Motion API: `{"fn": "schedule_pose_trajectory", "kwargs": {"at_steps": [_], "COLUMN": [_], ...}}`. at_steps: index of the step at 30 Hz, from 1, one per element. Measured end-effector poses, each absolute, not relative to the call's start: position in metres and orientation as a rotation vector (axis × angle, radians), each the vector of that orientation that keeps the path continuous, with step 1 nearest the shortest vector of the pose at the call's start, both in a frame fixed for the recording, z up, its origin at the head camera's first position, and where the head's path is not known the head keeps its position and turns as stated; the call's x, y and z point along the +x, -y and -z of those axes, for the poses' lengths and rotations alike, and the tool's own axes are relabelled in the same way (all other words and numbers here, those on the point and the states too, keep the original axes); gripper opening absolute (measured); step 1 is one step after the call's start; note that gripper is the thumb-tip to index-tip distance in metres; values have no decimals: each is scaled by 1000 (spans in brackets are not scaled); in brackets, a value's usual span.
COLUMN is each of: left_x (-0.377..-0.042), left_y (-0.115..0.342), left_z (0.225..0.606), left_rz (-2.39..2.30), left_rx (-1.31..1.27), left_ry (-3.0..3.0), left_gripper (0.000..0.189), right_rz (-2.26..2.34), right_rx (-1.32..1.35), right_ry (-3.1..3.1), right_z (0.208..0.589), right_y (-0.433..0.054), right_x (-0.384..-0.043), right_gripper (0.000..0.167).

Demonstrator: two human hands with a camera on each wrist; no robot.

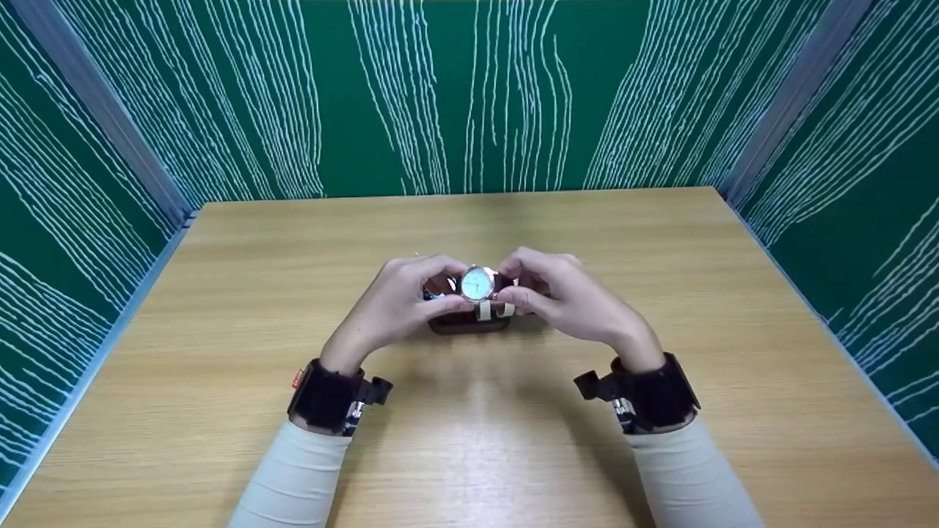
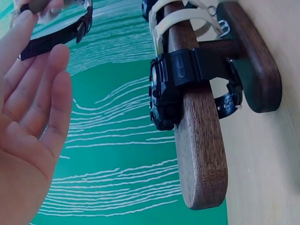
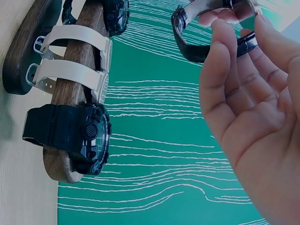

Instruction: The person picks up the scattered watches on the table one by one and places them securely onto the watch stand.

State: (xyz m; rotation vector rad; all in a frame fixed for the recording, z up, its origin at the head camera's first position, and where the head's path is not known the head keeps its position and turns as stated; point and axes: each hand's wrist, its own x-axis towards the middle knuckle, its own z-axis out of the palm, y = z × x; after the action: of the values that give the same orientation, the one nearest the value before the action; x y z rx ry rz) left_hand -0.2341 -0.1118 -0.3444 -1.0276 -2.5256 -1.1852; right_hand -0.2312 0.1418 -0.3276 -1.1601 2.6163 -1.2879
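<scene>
A wristwatch (image 1: pixel 477 284) with a pale round dial and a dark strap is held up between both hands, its dial facing the head camera. My left hand (image 1: pixel 396 297) pinches one side of it between thumb and fingers; in the left wrist view its black strap (image 2: pixel 56 41) meets those fingertips. From the other side my right hand (image 1: pixel 576 297) grips the strap, which forms an open-looking loop (image 3: pixel 191 50) in the right wrist view. Just beneath the hands stands a dark wooden watch stand (image 1: pixel 469 327), partly hidden by them in the head view.
The stand's bar (image 2: pixel 204 140) carries several watches: a chunky black watch (image 2: pixel 176 86) near one end, another black watch (image 3: pixel 84 133) near the other, and white-strapped watches (image 3: pixel 70 70) between. Around the wooden table (image 1: pixel 477 433) rise green walls (image 1: pixel 455 110) with white wavy lines.
</scene>
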Motion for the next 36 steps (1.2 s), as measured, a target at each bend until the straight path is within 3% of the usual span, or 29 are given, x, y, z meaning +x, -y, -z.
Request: {"fn": "schedule_pose_trajectory", "kwargs": {"at_steps": [13, 36], "left_x": [-235, -237], "left_y": [112, 109], "left_z": [345, 348], "left_rz": [1284, 1259], "left_rx": [-985, -905], "left_ry": [2471, 2521], "left_gripper": [32, 26], "right_rz": [1284, 1217], "right_rx": [-1115, -1044], "right_ry": [-2667, -2737], "right_z": [317, 334], "right_y": [-137, -142], "right_x": [-222, -236], "right_gripper": [14, 20]}}
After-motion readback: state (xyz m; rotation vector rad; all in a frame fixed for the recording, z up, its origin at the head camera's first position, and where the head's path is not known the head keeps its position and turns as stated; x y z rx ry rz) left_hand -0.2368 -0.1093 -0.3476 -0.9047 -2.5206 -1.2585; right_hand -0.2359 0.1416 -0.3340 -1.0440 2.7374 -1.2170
